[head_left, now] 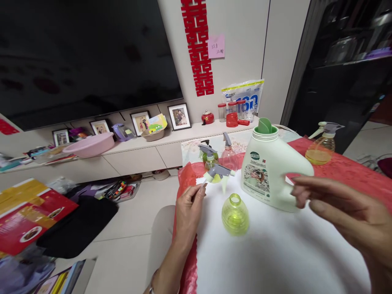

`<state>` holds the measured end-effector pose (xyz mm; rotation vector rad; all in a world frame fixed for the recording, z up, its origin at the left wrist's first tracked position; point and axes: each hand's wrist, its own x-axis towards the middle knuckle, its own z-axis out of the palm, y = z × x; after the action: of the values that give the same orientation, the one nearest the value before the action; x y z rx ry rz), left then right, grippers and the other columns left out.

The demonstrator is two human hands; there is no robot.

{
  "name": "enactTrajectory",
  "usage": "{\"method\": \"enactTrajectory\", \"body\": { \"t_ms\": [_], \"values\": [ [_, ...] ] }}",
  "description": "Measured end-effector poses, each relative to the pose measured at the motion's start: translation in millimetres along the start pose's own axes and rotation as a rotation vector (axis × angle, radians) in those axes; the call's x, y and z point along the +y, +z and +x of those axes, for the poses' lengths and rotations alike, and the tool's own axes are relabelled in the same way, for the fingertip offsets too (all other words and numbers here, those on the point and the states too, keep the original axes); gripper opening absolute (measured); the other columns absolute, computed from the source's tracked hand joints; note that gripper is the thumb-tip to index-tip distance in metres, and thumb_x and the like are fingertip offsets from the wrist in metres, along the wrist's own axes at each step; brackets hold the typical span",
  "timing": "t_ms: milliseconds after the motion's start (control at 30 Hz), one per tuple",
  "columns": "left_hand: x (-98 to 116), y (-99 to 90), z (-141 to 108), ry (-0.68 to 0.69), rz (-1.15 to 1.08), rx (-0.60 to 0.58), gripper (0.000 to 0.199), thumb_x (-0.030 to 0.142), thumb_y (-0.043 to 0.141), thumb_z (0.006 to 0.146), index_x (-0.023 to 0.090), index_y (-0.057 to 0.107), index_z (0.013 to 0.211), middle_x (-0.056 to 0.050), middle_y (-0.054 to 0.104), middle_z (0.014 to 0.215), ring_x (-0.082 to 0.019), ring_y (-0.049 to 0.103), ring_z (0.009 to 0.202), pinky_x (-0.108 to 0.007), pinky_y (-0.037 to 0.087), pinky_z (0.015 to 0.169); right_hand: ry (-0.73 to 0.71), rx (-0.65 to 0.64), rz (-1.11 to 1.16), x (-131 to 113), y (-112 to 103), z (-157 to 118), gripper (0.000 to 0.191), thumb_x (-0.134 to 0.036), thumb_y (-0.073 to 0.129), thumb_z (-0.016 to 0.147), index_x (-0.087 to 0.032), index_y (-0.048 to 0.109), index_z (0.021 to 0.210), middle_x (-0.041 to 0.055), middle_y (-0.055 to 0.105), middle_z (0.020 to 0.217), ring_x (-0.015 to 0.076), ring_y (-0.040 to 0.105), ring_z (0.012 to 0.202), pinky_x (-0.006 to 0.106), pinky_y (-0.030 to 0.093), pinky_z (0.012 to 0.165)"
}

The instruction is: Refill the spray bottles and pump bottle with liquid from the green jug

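My left hand [190, 208] is closed in a pinch at the lower end of a grey and pale-green spray head [218, 173], apparently by its thin tube. Just right of that hand, an uncapped yellow-green bottle [235, 216] stands upright on the white sheet [260, 249]. A big pale-green detergent jug [269, 171] stands behind it, its mouth uncovered and a green spout [265, 125] inside. My right hand [346, 216], slightly blurred, is beside the jug's handle with thumb and fingers apart and nothing in them.
Behind the left hand stand a pink spray bottle [229, 157] and green bottles [210, 161]. A spray bottle with amber liquid [320, 151] is on the red cloth [361, 171] at right. The cabinet [134, 157] bears photo frames, a pink basin [90, 145] and red-lidded jars [232, 109].
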<state>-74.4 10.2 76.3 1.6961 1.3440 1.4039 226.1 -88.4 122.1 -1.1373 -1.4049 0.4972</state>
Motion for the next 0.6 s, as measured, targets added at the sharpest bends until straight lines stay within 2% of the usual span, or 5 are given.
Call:
{"method": "enactTrajectory", "body": {
  "t_ms": [167,300,400,467,600],
  "values": [
    [42.0,0.1,-21.2,0.260,-0.012,-0.020,0.018,0.027,0.066,0.091,0.030,0.078,0.104,0.002,0.066,0.075,-0.012,0.058,0.065,-0.022,0.045,0.058,-0.027,-0.148,-0.046,-16.1,32.7,-6.7,0.042,-0.038,0.063,0.097,-0.038,0.055,0.139,-0.0002,0.067,0.092,0.0107,0.067,0.082,0.013,0.056,0.071],
    [57.9,5.5,-33.2,0.381,-0.020,-0.037,0.027,0.019,0.066,0.092,0.031,0.075,0.113,0.000,0.070,0.081,-0.012,0.062,0.069,-0.022,0.048,0.059,-0.063,-0.143,-0.133,-22.7,44.7,-14.5,0.045,-0.039,0.062,0.098,-0.037,0.053,0.142,0.0008,0.067,0.102,0.0128,0.068,0.083,0.015,0.057,0.070],
    [62.3,12.5,-38.9,0.395,-0.018,-0.076,0.028,0.018,0.066,0.092,0.029,0.075,0.115,-0.001,0.071,0.082,-0.014,0.065,0.074,-0.023,0.052,0.063,-0.122,-0.060,-0.199,-26.0,50.5,-18.1,0.041,-0.044,0.065,0.095,-0.037,0.059,0.136,-0.0001,0.066,0.114,0.0153,0.068,0.090,0.017,0.058,0.074],
    [64.0,16.0,-41.7,0.413,-0.024,-0.092,0.027,0.017,0.065,0.093,0.028,0.074,0.116,-0.002,0.071,0.081,-0.014,0.065,0.074,-0.024,0.052,0.063,-0.119,0.019,-0.197,-28.3,54.1,-20.0,0.036,-0.044,0.065,0.095,-0.037,0.063,0.130,-0.0022,0.069,0.102,0.0126,0.068,0.081,0.014,0.057,0.069],
    [64.7,16.7,-44.4,0.407,-0.005,-0.135,0.028,0.027,0.070,0.090,0.026,0.072,0.118,-0.004,0.071,0.096,-0.017,0.067,0.088,-0.028,0.055,0.074,0.055,0.262,-0.064,-31.7,55.6,-23.4,0.032,-0.045,0.072,0.089,-0.030,0.070,0.117,0.0017,0.070,0.089,0.0156,0.068,0.069,0.017,0.056,0.058]
  ]
}}
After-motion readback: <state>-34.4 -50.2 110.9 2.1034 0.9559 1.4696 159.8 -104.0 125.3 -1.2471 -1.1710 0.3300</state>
